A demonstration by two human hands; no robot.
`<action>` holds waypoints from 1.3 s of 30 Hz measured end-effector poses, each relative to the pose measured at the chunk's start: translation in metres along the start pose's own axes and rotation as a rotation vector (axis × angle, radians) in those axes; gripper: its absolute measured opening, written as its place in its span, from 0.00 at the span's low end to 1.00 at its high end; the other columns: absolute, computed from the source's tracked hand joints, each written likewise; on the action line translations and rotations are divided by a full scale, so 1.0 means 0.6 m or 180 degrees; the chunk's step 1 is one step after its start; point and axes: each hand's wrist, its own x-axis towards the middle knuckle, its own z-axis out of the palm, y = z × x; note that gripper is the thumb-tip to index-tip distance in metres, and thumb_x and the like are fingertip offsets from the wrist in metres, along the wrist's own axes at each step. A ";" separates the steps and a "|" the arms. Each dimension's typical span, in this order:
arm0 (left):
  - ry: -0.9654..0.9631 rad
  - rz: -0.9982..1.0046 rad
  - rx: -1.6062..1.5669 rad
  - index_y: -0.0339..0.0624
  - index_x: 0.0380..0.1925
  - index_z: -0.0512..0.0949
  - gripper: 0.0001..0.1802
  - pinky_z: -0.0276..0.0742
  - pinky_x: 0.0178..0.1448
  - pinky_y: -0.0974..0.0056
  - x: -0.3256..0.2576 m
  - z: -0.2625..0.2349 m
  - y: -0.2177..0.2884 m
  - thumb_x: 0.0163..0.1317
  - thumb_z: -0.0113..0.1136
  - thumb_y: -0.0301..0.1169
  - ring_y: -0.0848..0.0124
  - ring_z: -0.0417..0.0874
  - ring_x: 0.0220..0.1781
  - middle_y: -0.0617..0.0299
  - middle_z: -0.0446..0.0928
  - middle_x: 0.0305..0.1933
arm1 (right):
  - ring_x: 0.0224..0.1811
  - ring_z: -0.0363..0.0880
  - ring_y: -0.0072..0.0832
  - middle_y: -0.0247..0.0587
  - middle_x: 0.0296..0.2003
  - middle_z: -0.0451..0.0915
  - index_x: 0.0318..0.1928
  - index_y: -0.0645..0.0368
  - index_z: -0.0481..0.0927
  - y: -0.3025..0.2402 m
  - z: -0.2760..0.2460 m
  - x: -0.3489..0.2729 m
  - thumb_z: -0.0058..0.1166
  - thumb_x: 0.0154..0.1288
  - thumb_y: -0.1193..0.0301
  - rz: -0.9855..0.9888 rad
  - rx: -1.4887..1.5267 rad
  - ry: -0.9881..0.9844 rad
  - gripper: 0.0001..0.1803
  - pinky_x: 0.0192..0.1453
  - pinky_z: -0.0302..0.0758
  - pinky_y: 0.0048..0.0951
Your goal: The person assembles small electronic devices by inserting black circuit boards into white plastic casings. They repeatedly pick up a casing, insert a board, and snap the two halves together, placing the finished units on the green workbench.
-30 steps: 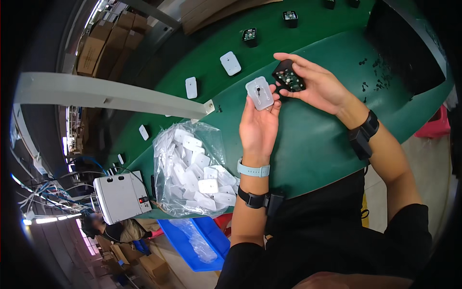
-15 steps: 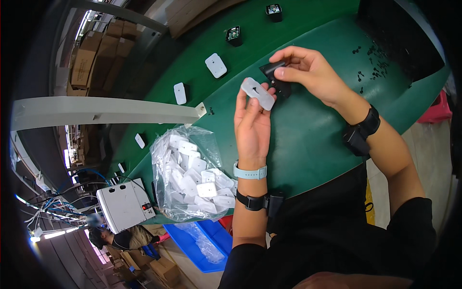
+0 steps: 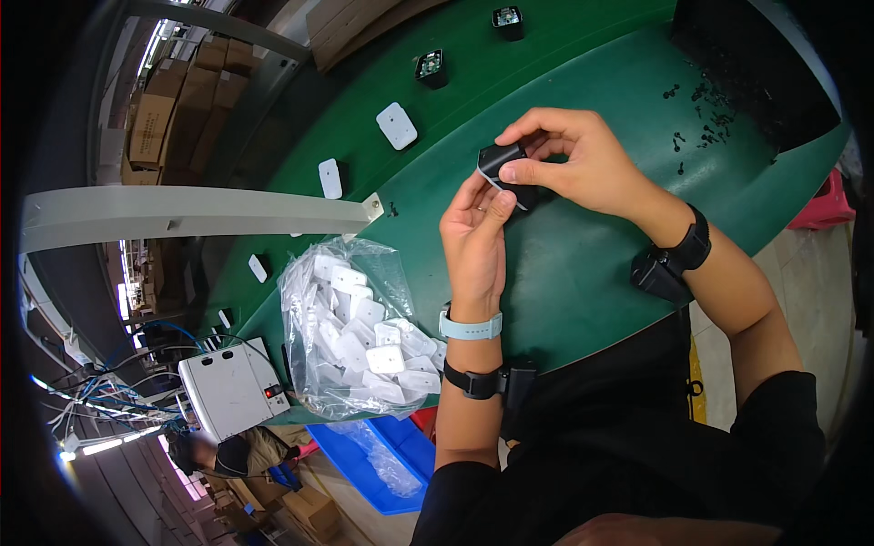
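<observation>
My right hand [image 3: 583,164] pinches a small black plastic housing [image 3: 501,158] between thumb and fingers, above the green table. A thin white cover [image 3: 503,190] shows nearly edge-on against the housing's lower side. My left hand [image 3: 475,238], palm up, grips this cover between its thumb and fingers. The hands meet at these two parts, and the fingers partly hide where cover and housing touch. To the left of my left forearm lies a clear plastic bag [image 3: 401,273] heaped with white covers [image 3: 386,358].
Along the far green strip stand black housings with exposed boards [image 3: 431,67] and white-topped units [image 3: 397,126]. Small black parts [image 3: 715,114] lie scattered at right beside a black sheet. A metal beam [image 3: 209,215] juts in from the left, above a white box [image 3: 229,387] and blue bin [image 3: 382,464].
The white cover, earlier apart and facing up in my left hand, is now turned edge-on against the black housing. My right hand has moved slightly down and left with the housing.
</observation>
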 end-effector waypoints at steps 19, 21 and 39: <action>0.1126 0.1863 0.2712 0.33 0.52 0.75 0.26 0.80 0.43 0.67 0.011 -0.001 -0.017 0.53 0.73 0.23 0.66 0.78 0.47 0.53 0.71 0.53 | 0.47 0.82 0.23 0.45 0.45 0.84 0.61 0.71 0.74 0.055 0.049 0.049 0.60 0.68 0.74 0.0563 0.0062 -0.0066 0.24 0.50 0.79 0.26; 0.1253 0.1875 0.2802 0.34 0.53 0.73 0.26 0.78 0.45 0.65 0.012 0.005 -0.018 0.54 0.71 0.24 0.64 0.76 0.47 0.52 0.69 0.55 | 0.41 0.84 0.25 0.48 0.44 0.85 0.60 0.70 0.76 0.080 0.020 0.118 0.60 0.66 0.73 0.0372 -0.0528 -0.0104 0.23 0.45 0.80 0.30; 0.1304 0.2821 0.3049 0.35 0.42 0.75 0.13 0.73 0.53 0.52 -0.006 0.010 0.019 0.56 0.62 0.24 0.50 0.76 0.49 0.49 0.74 0.47 | 0.29 0.74 0.15 0.32 0.28 0.78 0.37 0.64 0.78 0.045 0.030 0.062 0.55 0.66 0.77 -0.0396 -0.2077 -0.0548 0.03 0.34 0.74 0.23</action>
